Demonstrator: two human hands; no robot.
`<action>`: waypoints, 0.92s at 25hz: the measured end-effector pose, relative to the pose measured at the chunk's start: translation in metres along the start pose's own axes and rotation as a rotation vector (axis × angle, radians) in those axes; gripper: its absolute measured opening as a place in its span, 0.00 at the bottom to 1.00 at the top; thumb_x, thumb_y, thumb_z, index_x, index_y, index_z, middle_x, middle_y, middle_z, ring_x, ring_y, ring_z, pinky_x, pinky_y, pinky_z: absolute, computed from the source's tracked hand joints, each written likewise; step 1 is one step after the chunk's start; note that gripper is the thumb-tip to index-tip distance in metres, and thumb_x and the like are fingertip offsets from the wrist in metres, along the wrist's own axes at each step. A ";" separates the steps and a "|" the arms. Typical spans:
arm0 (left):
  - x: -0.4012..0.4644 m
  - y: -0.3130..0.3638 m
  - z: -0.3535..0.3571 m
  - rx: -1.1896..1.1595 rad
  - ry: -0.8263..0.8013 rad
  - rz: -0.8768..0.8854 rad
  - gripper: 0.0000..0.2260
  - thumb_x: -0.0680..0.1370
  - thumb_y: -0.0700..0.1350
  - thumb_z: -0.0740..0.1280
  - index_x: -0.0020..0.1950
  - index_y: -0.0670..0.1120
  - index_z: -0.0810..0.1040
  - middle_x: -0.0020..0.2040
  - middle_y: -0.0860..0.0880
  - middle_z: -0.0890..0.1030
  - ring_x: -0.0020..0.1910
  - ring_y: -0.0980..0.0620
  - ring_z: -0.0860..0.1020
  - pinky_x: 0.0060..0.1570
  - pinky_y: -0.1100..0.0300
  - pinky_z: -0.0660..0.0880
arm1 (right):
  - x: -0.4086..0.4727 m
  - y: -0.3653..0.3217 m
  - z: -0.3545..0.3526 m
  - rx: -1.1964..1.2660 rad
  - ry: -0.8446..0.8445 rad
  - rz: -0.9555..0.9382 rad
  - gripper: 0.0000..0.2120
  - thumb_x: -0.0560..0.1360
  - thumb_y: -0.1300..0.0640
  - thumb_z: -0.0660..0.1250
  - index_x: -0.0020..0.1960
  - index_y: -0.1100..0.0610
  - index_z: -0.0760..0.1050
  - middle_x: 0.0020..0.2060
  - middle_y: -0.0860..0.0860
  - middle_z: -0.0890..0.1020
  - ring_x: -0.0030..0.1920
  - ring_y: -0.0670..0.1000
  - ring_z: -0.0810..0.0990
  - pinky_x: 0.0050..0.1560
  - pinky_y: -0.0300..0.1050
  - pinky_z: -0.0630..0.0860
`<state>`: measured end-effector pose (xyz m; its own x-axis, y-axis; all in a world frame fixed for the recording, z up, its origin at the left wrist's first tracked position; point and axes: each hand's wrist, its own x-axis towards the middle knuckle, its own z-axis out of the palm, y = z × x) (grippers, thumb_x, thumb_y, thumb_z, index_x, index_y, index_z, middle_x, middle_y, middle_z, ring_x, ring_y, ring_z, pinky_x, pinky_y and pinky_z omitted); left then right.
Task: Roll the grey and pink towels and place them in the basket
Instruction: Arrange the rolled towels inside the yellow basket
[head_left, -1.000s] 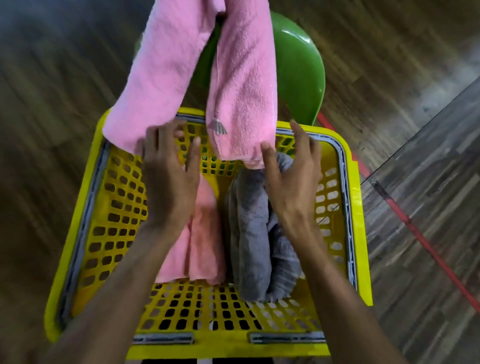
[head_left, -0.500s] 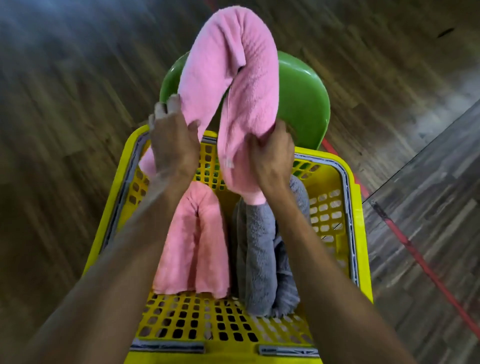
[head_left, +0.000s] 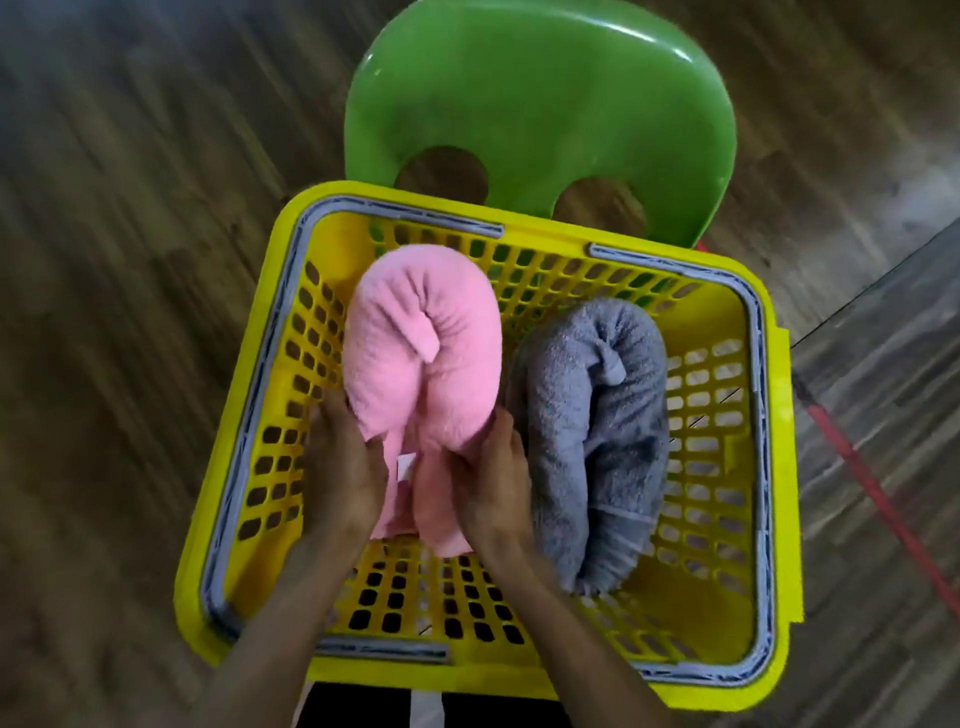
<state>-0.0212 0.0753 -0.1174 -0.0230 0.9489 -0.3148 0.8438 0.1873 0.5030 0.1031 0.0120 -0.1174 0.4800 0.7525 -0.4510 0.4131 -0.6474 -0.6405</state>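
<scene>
Basket: yellow perforated plastic basket holds a folded pink terry towel beside a rolled grey terry towel.
Grip: left hand and right hand both hold the pink towel's near end.
Floor: dark wood floor; green plastic chair behind the basket.

Green chair and dark wood floor

A glossy green plastic chair stood at the top of the view, with two rounded cut-outs along its near edge. Dark wood-grain floor lay all around it. A red line ran diagonally across the floor at the right, near a seam where the plank direction changed.
</scene>
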 end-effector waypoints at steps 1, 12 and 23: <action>0.004 -0.011 0.008 0.095 -0.077 -0.053 0.23 0.75 0.39 0.69 0.67 0.38 0.65 0.62 0.35 0.72 0.59 0.33 0.73 0.53 0.42 0.73 | 0.000 0.010 0.009 -0.072 -0.072 0.067 0.23 0.76 0.55 0.66 0.68 0.57 0.63 0.59 0.60 0.75 0.58 0.64 0.76 0.54 0.57 0.75; 0.029 -0.026 0.036 0.368 -0.308 -0.112 0.32 0.77 0.48 0.69 0.74 0.40 0.57 0.65 0.36 0.72 0.62 0.36 0.74 0.54 0.45 0.76 | 0.019 0.024 0.028 -0.402 -0.179 0.067 0.24 0.81 0.60 0.59 0.75 0.58 0.56 0.64 0.60 0.71 0.62 0.64 0.74 0.57 0.56 0.72; 0.025 0.008 0.010 0.390 -0.232 -0.121 0.25 0.79 0.48 0.65 0.72 0.40 0.61 0.68 0.37 0.69 0.66 0.36 0.69 0.59 0.44 0.71 | 0.023 0.016 -0.001 -0.211 -0.187 0.027 0.17 0.79 0.57 0.61 0.67 0.57 0.69 0.58 0.58 0.78 0.56 0.62 0.79 0.56 0.54 0.75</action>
<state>-0.0093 0.0981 -0.1292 -0.0507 0.8357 -0.5469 0.9820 0.1416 0.1253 0.1212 0.0189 -0.1376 0.3500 0.7310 -0.5858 0.5634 -0.6639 -0.4918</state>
